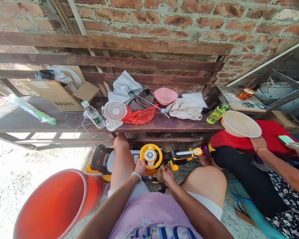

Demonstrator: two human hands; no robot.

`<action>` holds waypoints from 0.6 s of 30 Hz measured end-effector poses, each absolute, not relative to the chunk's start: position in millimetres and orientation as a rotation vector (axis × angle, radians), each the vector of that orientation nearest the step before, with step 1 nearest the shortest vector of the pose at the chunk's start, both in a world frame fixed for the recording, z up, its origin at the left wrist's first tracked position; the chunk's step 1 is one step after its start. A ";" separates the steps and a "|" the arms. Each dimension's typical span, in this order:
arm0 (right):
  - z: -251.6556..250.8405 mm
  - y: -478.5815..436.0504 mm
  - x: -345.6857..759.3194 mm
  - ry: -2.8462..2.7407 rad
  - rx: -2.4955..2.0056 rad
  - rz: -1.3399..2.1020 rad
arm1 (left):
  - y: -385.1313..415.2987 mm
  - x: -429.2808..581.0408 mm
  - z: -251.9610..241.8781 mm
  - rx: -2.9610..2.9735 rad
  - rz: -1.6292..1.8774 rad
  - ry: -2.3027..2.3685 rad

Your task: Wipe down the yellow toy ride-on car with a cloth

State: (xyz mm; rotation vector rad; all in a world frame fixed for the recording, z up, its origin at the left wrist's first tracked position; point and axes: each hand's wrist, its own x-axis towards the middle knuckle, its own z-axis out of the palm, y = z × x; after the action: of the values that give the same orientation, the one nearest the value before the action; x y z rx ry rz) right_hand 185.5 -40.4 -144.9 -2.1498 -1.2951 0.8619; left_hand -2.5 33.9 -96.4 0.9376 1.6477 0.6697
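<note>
A yellow toy ride-on car stands between my legs, below the bench. Its yellow steering wheel has a white and grey hub. My left hand, with a beaded bracelet at the wrist, is closed on the lower left of the wheel rim. Just below and to the right of the wheel, my right hand is closed around a crumpled brown cloth held against the car's side. Part of the cloth is hidden by my fingers. The car's black and yellow front arm stretches to the right.
A wooden bench carries a cardboard box, a water bottle, a small fan, an umbrella and a pink basin. An orange bucket stands at left. At right, a seated person touches a cream basin and holds a phone.
</note>
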 end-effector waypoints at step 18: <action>-96.9 -15.9 134.4 -2.171 -1.855 0.854 | 31.8 -2.2 -90.8 0.973 0.735 1.636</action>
State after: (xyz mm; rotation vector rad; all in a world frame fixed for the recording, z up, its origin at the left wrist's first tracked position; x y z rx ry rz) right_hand 134.4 -15.9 -96.9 -1.8554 -2.1707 0.8544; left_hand -2.2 31.8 -90.8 0.9734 1.6363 0.7350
